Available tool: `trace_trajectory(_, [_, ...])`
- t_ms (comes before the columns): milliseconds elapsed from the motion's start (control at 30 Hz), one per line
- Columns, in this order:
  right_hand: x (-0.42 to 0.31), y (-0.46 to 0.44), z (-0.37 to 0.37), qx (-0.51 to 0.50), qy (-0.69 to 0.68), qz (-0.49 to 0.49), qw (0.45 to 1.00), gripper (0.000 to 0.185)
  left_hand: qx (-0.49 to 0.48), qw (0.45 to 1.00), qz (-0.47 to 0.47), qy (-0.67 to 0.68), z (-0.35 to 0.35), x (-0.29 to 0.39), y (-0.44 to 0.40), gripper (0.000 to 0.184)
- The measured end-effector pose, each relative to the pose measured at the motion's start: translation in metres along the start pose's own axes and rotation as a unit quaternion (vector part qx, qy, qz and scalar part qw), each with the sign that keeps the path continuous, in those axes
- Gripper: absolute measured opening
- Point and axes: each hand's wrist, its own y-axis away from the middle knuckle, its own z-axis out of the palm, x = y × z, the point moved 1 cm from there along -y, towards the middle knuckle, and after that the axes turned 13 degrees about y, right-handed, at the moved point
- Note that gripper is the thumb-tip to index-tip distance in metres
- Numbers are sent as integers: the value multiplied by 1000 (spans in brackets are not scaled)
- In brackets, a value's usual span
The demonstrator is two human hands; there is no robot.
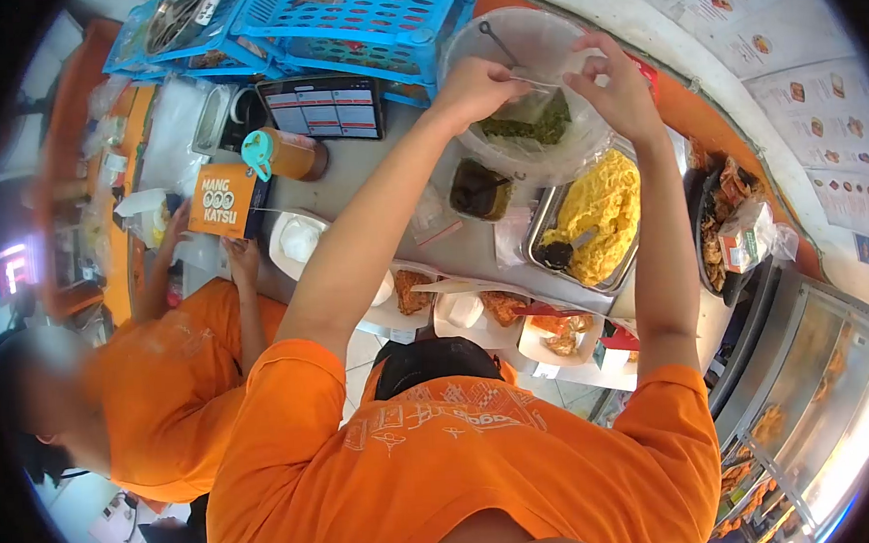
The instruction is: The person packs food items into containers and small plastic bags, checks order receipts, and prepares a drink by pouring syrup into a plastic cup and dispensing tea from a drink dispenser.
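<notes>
Above a round translucent tub (488,165), both of my hands are raised with the fingers pinched. My left hand (479,92) grips one side of what looks like a clear plastic bag (535,83), and my right hand (616,87) pinches its other side. Dark green seaweed pieces (537,121) show below my fingers; whether they lie inside the bag or in the tub behind it I cannot tell. A dark-handled utensil (497,42) leans at the tub's far left. Close by are a small container of dark sauce (479,189) and a metal tray (537,256) of yellow shredded food (594,219).
Several paper food boxes (445,332) with rice and fried pieces line the counter's near edge. At left, a co-worker (179,373) holds an orange box (222,201). A tablet (324,108), a sauce bottle (296,155) and blue baskets (353,20) stand behind; a heated display case (804,390) is at right.
</notes>
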Motion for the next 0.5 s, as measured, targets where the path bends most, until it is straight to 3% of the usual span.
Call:
trace_trajectory(67, [4,3,8,-32,-33,50,998,39,11,999,8,-45,3,-1,-1,25])
trace_trajectory(133, [6,8,30,62,175,-143,972,50,20,995,16,-92,5,-5,-6,25])
trace_trajectory(167, [9,4,30,51,193,-106,974,67,18,995,3,-97,5,-5,-8,26])
trace_trajectory(200, [13,0,24,52,193,-104,974,67,18,994,-9,-104,4,-6,-9,26])
trace_trajectory(267, [19,-12,16,-106,80,8,991,78,17,996,-16,-91,1,-5,-8,26])
trace_trajectory(300, [17,-10,23,-108,77,5,991,78,6,994,-11,-106,1,-5,-6,27])
trace_trajectory(367, [12,3,36,84,250,-160,951,69,-7,992,-9,-122,2,-4,-1,27])
trace_trajectory(400, [16,1,39,83,248,-159,952,69,-9,992,23,-121,1,-2,2,28])
trace_trajectory(467, [31,-7,35,126,82,-107,983,56,-8,992,54,-118,0,4,7,30])
trace_trajectory(500, [34,-7,28,55,13,-109,992,44,-18,994,78,-70,-1,7,12,31])
